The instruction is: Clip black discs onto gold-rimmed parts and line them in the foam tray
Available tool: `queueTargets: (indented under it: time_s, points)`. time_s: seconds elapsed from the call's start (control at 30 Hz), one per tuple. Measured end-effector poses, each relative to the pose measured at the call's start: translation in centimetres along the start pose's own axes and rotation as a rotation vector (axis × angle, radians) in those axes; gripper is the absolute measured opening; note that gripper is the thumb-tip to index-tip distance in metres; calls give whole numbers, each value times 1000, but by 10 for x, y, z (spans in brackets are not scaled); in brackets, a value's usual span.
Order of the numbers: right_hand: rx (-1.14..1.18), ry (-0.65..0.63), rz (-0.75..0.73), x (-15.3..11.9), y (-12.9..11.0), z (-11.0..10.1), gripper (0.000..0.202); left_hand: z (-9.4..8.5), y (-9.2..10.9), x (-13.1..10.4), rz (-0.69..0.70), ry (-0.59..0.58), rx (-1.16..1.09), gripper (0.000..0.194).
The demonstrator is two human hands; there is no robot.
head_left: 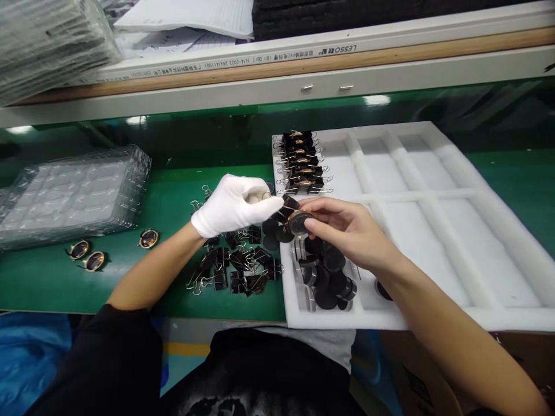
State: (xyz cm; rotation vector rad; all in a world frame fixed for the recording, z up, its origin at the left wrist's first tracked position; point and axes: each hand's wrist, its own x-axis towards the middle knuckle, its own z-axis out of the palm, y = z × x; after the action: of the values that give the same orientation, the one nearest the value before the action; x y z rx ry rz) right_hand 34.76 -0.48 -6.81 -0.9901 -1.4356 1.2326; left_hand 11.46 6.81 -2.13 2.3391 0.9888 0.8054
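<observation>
My left hand (pixel 238 205), in a white glove, pinches a black binder clip (pixel 289 204) at the near-left corner of the round item. Between the thumb and fingers of my bare right hand (pixel 347 231) is a round dark disc with a gold rim (pixel 299 223). The clip touches or nearly touches the disc's upper edge. Below my left hand, several loose binder clips (pixel 219 279) lie in a pile on the green table. Black round discs (pixel 332 257) fill a compartment of the white foam tray under my right hand.
The white foam tray (pixel 472 193) has a row of clipped gold-rimmed pieces (pixel 304 160) at its back left. Stacked clear plastic trays (pixel 78 199) and several small gold-rimmed pieces (pixel 148 238) are at the left. A shelf edge (pixel 260 72) spans the back.
</observation>
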Motion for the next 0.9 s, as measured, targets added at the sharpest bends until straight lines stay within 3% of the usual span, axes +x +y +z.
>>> queueTargets:
  time_s: [0.1, 0.3, 0.53, 0.73, 0.83, 0.9]
  points:
    - [-22, 75, 13, 2, 0, -4, 19, -3, 1, 1, 49, 76, -2, 42]
    - [-106, 100, -23, 3, 1, -7, 19, 2, 1, -3, 194, 110, 111, 43]
    - [-158, 116, 2, 3, 4, -6, 22, 11, -2, -5, 211, 110, 112, 39]
    - [-166, 109, -7, 2, 3, -7, 20, 14, 0, -5, 104, 36, 75, 39]
    - [-140, 118, 19, 2, 1, -8, 20, 2, 3, -1, 2, -121, 17, 38]
    - [-47, 134, 63, 3, -1, -9, 32, -13, 2, 3, -59, -156, -19, 43]
